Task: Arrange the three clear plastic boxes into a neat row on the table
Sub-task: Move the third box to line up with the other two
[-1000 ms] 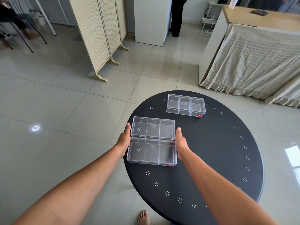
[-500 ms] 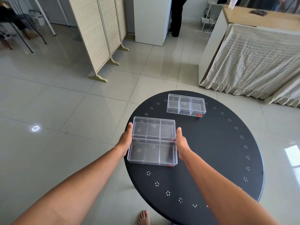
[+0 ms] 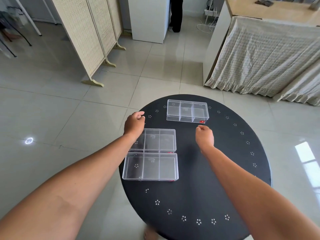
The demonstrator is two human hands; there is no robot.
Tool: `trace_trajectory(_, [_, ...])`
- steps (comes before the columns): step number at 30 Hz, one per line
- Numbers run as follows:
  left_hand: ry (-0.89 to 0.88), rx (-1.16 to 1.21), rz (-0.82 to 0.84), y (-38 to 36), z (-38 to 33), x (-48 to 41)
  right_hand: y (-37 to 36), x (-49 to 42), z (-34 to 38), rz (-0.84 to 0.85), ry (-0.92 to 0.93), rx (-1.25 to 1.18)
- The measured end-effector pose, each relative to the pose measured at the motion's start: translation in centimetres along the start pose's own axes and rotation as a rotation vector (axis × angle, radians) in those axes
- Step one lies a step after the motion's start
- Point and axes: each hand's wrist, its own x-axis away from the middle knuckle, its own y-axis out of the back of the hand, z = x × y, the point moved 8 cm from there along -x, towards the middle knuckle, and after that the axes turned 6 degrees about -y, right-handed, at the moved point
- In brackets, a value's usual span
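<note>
On the round black table [image 3: 216, 179] both hands hang empty with fingers loosely curled, the left hand [image 3: 134, 124] and the right hand [image 3: 204, 137] touching nothing. Between them and near the left edge, two clear plastic boxes [image 3: 152, 154] lie touching, long sides together; the far box [image 3: 187, 110] sits well apart. It looks light, stiff and slippery, so I would pinch its two short ends.

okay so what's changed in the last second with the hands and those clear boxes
Both hands let go of the two adjoining boxes and moved forward: the left hand and right hand now hover loosely curled, empty, toward the far box. The middle box and near box remain edge to edge on the black table; the far box hasn't moved.
</note>
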Motion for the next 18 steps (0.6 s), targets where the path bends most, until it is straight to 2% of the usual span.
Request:
trace_trajectory(7, [0.014,0.039,0.147,-7.9,-3.7,-4.3,3.6,-6.6,2.1,-0.131,0.054,0.142])
trace_trajectory(12, [0.111,-0.016,0.2,-12.1,-4.2,-7.5,3.6,-11.0,2.9,-0.06,0.018,0.111])
trace_trajectory(18, [0.229,0.042,0.267,-15.6,-3.4,-9.3,1.5,-14.3,2.7,0.136,-0.072,-0.054])
